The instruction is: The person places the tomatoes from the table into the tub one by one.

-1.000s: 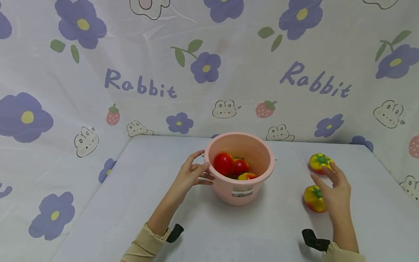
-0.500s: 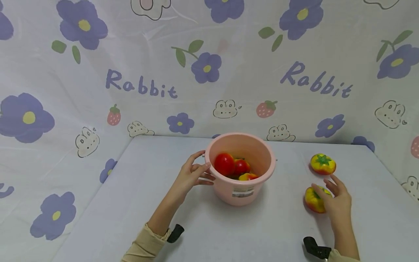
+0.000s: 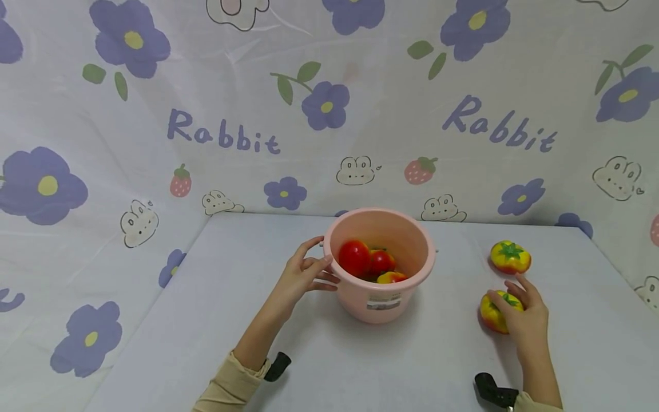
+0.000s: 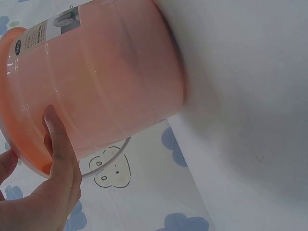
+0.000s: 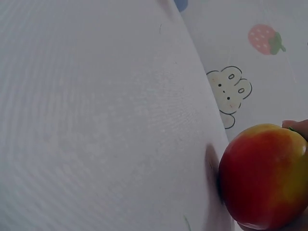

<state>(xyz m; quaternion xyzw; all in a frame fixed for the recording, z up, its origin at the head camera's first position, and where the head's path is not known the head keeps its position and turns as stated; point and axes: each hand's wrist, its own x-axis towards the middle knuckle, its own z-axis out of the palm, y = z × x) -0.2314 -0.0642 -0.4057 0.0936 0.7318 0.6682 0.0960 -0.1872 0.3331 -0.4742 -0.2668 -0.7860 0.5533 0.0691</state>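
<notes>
A pink bucket [image 3: 378,297] stands upright mid-table, with red and yellow-red fruits [image 3: 354,257] inside. My left hand [image 3: 301,274] holds its left rim, with fingers against the outer wall, as the left wrist view also shows. To the right, my right hand [image 3: 527,315] has its thumb and fingers around the nearer yellow-red fruit [image 3: 491,320], which has a green leafy top and rests on the table. In the right wrist view this fruit [image 5: 262,175] shows its glossy red side; most of the hand is out of frame there. A second yellow-red fruit [image 3: 509,260] lies just beyond.
The white table [image 3: 257,246] ends at a patterned cloth backdrop [image 3: 381,114] with flowers and rabbits. A thin handle [image 4: 110,161] hangs by the bucket's side in the left wrist view. Black wrist mounts [image 3: 278,366] stick out near both sleeves.
My right hand has come back from near the far fruit and closed in around the nearer one. The left hand and the bucket have stayed in place.
</notes>
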